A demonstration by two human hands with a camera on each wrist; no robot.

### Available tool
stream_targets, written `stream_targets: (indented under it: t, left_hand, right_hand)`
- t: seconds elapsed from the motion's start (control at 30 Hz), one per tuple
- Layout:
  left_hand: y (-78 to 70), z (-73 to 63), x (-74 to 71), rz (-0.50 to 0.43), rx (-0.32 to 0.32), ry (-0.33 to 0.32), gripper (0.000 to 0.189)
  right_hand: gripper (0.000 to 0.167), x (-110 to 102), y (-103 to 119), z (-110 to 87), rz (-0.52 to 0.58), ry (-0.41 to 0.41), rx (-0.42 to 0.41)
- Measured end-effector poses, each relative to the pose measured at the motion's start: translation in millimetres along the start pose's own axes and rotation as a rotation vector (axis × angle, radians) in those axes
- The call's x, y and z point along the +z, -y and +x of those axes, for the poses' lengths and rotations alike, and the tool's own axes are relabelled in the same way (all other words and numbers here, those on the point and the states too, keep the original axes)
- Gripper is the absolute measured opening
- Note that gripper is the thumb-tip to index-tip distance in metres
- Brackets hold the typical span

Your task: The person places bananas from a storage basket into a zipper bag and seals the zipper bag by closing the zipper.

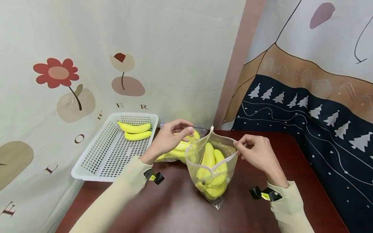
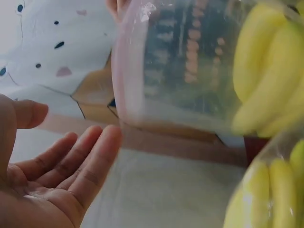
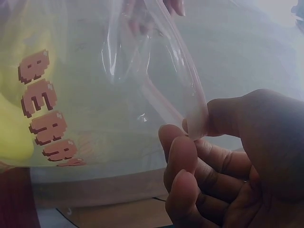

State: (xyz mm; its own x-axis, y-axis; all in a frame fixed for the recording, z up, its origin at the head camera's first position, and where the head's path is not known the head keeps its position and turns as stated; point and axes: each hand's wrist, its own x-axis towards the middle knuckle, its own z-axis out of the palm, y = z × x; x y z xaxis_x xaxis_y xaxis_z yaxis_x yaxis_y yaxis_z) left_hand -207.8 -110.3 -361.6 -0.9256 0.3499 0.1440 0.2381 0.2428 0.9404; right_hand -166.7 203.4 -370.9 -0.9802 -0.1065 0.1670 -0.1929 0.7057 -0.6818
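Observation:
A clear zip bag with a pink rim stands with its mouth spread wide, and several yellow bananas lie inside it. My right hand pinches the right end of the bag's rim between thumb and fingers; printed letters show on the plastic in the right wrist view. To the left of the mouth, my left hand is raised with thumb and fingers apart, holding nothing. In the left wrist view those fingers are close to the pink rim. Behind my left hand lies a second bag packed with bananas.
A white perforated plastic basket stands at the table's back left, with two bananas in it. The dark red-brown table meets a printed cloth backdrop at the back and a dark patterned cloth at the right.

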Motion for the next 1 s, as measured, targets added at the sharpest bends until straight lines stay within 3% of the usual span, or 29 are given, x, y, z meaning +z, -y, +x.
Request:
stream_targets:
  t: [0.1,0.23,0.57,1.0]
  left_hand:
    - [8.9,1.8,-8.1,0.052,0.002,-0.027,0.028]
    - [23.7,5.7,-20.5,0.213,0.041,-0.051,0.032]
    - [61.5,12.3,-58.2,0.519,0.091,-0.023,0.049]
    - [111.5,21.5,-120.9,0.808,-0.034,-0.049,0.066]
  right_hand:
    - [0.023,-1,0,0.3,0.004,0.000,-0.005]
    - [0.021,-1,0,0.4,0.007,-0.001,-0.011]
    - [0.019,-1,-1,0.7,0.002,0.005,-0.018]
    - [0.018,0,-2,3.5,0.003,0.005,-0.041]
